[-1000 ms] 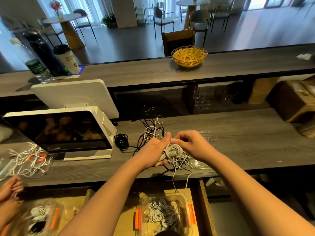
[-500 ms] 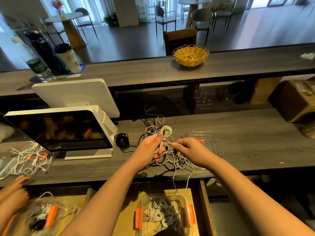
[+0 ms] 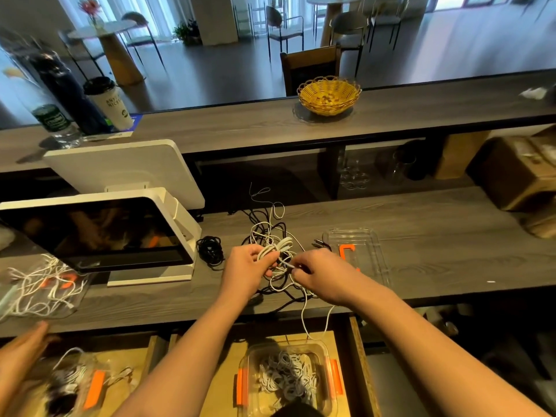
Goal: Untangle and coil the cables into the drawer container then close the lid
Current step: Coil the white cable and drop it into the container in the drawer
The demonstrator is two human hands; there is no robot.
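Observation:
A tangle of white and black cables (image 3: 272, 233) lies on the grey counter in the middle. My left hand (image 3: 245, 270) grips a small coil of white cable (image 3: 278, 246) just above the tangle. Close beside it, my right hand (image 3: 320, 273) pinches the loose end of that same cable. Below, in the open drawer (image 3: 356, 350), stands a clear container (image 3: 326, 353) with orange clips, holding coiled white cables. Its clear lid (image 3: 365, 251) lies on the counter right of my hands.
A white point-of-sale screen (image 3: 99, 233) stands at the left, with a small black cable bundle (image 3: 210, 251) beside it. Another person's hand (image 3: 21, 347) works at the lower left over a second container (image 3: 90, 383) and lid with cables (image 3: 42, 284). A yellow basket (image 3: 329, 94) sits on the upper counter.
The coil in my left hand has come down from upright to lie near the tangle. My right hand has moved in closer to it and now pinches the cable's end.

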